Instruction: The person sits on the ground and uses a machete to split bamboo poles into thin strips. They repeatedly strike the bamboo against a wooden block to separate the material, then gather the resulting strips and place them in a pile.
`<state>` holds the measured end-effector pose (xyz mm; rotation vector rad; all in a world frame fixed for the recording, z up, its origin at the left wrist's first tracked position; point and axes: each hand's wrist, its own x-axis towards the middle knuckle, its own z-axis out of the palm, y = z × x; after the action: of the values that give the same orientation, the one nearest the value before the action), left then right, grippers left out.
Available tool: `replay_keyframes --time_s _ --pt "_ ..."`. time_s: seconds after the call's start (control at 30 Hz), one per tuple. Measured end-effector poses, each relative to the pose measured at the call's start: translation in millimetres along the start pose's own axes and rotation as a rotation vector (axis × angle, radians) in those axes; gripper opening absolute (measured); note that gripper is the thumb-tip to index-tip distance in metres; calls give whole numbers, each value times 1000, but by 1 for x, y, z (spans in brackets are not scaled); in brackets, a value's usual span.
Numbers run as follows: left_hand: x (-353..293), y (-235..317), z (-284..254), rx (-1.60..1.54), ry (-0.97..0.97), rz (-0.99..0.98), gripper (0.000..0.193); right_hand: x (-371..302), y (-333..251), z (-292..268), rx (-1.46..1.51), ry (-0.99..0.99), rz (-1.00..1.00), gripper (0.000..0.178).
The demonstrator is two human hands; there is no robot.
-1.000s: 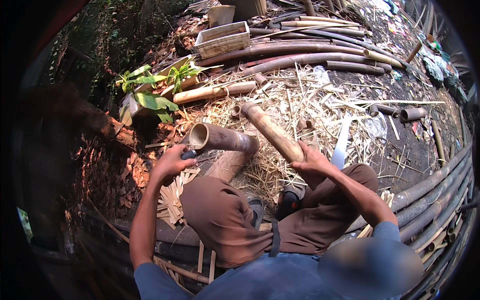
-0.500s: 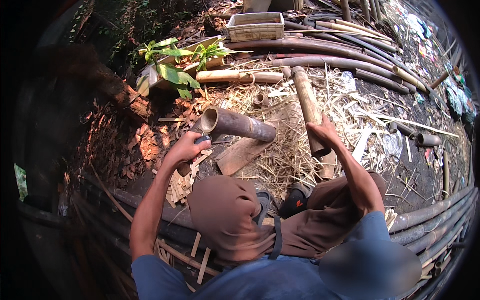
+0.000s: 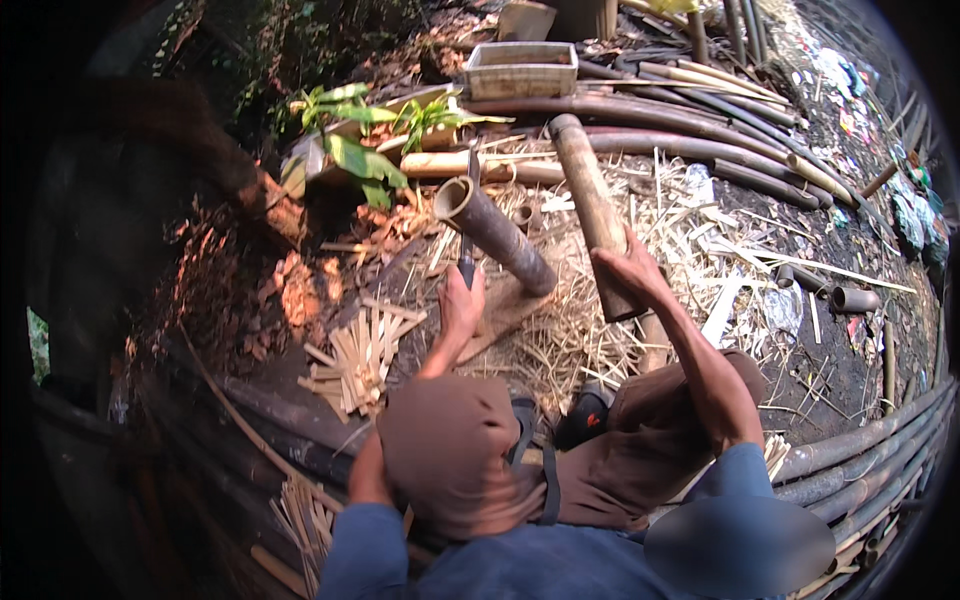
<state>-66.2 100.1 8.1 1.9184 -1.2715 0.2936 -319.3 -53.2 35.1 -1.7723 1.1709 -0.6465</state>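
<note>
My left hand is closed around the dark handle of a long knife, its narrow blade pointing up and away. Right beside that blade leans a dark bamboo tube, its hollow end toward the upper left and its lower end at a wooden plank. Whether the blade touches the tube I cannot tell. In my right hand is a thick, pale bamboo length, gripped near its lower end and tilted up to the left, apart from the tube.
Split bamboo strips lie fanned out at the left. Pale shavings cover the ground ahead. Long bamboo poles stretch across the back, near a pale plastic crate. A short tube lies at the right.
My left hand has swung right and inward, and the knife now points upward. The dark tube has tipped more upright. My right hand has shifted slightly left with the bamboo length.
</note>
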Motion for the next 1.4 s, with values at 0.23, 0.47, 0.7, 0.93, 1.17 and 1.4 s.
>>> replay_keyframes --time_s 0.23,0.47,0.7,0.93,1.17,1.4 --pt "34 -1 15 -200 -365 40 34 -10 -38 -40 -61 223 -240 95" --pt "34 2 1 -139 -492 31 32 8 -115 -75 166 399 -588 101" --pt "39 -15 10 -47 -556 -21 42 7 -9 -41 -558 -64 -128 98" --pt "22 4 24 -93 -459 22 31 15 -106 -56 -65 347 -558 100" --pt "34 -1 38 40 -561 91 38 25 38 -20 -738 -103 -224 104" --pt "19 -11 57 -37 -502 -20 32 19 -27 -45 -230 249 -216 99"
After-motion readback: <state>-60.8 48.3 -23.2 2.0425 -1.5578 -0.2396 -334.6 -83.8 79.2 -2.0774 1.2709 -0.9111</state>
